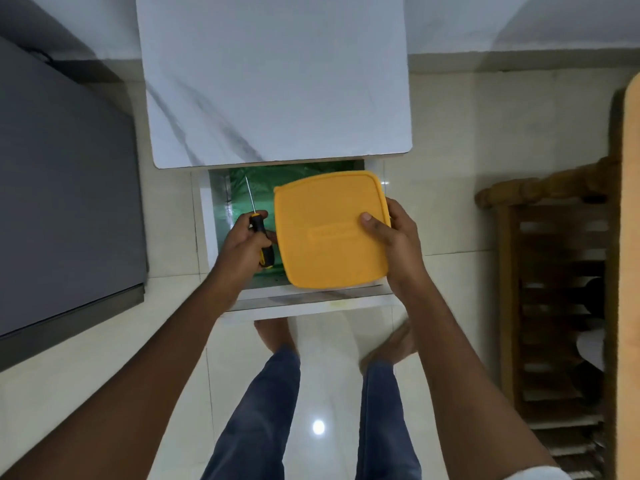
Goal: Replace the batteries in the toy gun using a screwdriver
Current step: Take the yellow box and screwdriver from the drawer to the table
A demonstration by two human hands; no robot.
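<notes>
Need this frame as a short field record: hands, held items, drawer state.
left hand: grips the screwdriver by its black and yellow handle, shaft pointing away
right hand: holds the yellow-lidded container at its right edge, thumb on the lid
drawer: open, under the white marble-look top, green lining inside
container position: over the open drawer
toy gun: not in view
</notes>
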